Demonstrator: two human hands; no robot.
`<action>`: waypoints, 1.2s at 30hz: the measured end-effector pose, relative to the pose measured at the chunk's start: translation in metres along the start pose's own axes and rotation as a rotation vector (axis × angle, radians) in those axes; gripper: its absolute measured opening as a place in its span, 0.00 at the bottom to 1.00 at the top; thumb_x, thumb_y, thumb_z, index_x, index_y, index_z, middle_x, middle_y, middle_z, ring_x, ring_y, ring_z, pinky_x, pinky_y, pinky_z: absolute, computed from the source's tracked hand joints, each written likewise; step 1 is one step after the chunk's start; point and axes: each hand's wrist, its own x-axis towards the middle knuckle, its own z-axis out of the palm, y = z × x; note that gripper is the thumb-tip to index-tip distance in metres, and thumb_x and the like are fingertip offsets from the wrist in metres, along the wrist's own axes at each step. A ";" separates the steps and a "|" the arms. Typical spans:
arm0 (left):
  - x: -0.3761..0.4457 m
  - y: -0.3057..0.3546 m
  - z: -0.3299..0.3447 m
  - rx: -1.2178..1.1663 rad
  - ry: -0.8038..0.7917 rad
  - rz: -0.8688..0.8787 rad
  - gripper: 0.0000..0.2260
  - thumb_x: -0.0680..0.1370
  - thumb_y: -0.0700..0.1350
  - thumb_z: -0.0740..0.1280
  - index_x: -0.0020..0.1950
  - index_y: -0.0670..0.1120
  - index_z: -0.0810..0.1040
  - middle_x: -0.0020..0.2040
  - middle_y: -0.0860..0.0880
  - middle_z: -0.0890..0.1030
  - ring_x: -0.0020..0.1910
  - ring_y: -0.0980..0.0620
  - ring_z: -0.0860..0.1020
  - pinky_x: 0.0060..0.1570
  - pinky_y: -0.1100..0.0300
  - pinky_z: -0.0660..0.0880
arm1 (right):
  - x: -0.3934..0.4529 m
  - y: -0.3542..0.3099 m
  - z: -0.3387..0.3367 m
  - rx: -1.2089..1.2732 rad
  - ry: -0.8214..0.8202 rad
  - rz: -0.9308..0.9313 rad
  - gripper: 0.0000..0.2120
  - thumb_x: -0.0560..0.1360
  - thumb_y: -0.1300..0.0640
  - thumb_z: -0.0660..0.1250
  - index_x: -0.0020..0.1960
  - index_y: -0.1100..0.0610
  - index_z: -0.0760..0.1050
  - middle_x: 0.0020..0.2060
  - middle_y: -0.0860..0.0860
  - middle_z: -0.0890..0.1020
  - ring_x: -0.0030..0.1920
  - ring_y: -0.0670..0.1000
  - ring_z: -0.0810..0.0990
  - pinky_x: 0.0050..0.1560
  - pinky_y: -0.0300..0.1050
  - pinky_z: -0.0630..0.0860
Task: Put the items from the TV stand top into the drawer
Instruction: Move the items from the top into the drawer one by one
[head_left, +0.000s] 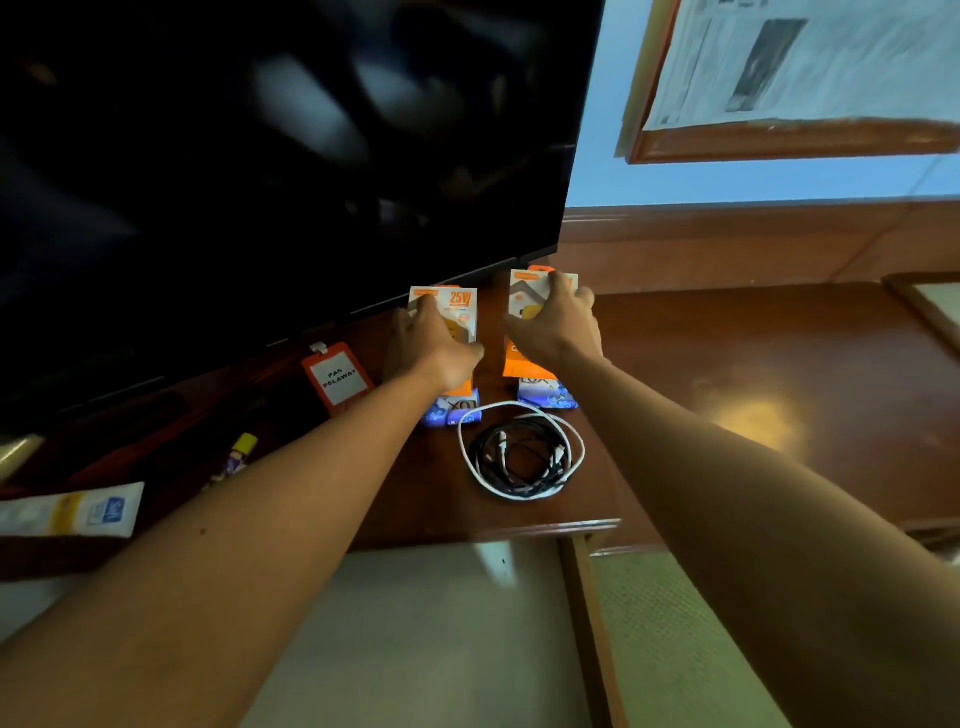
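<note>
On the dark wooden TV stand top stand two orange-and-white charger boxes. My left hand closes around the left box, marked 25W. My right hand grips the right box. Each box rests on a blue Lux soap pack, the second pack under the right box. Coiled black and white cables lie in front of them. An orange visitor pass card lies to the left. No drawer is visible.
A large black TV screen leans over the back left of the stand. A white tube and a small yellow-capped item lie at the front left. A framed paper hangs on the blue wall. Light floor shows below the stand's edge.
</note>
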 end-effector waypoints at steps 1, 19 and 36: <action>-0.013 -0.002 -0.005 -0.038 -0.006 0.021 0.32 0.72 0.53 0.75 0.72 0.49 0.66 0.69 0.43 0.68 0.65 0.41 0.72 0.48 0.55 0.68 | -0.016 0.000 -0.003 -0.001 0.003 0.008 0.42 0.65 0.34 0.70 0.73 0.49 0.62 0.64 0.56 0.67 0.60 0.64 0.73 0.57 0.61 0.78; -0.248 -0.118 -0.017 -0.025 -0.128 0.105 0.36 0.69 0.57 0.75 0.72 0.53 0.64 0.67 0.47 0.67 0.63 0.43 0.73 0.52 0.52 0.72 | -0.312 0.035 0.002 0.021 -0.011 0.158 0.39 0.66 0.41 0.72 0.72 0.48 0.62 0.63 0.53 0.68 0.59 0.59 0.75 0.57 0.55 0.77; -0.282 -0.189 0.063 0.105 -0.421 -0.060 0.42 0.70 0.60 0.75 0.78 0.52 0.59 0.74 0.46 0.62 0.68 0.44 0.71 0.59 0.54 0.71 | -0.340 0.112 0.067 -0.253 -0.351 0.278 0.44 0.69 0.39 0.73 0.76 0.48 0.53 0.71 0.58 0.62 0.67 0.64 0.70 0.62 0.59 0.74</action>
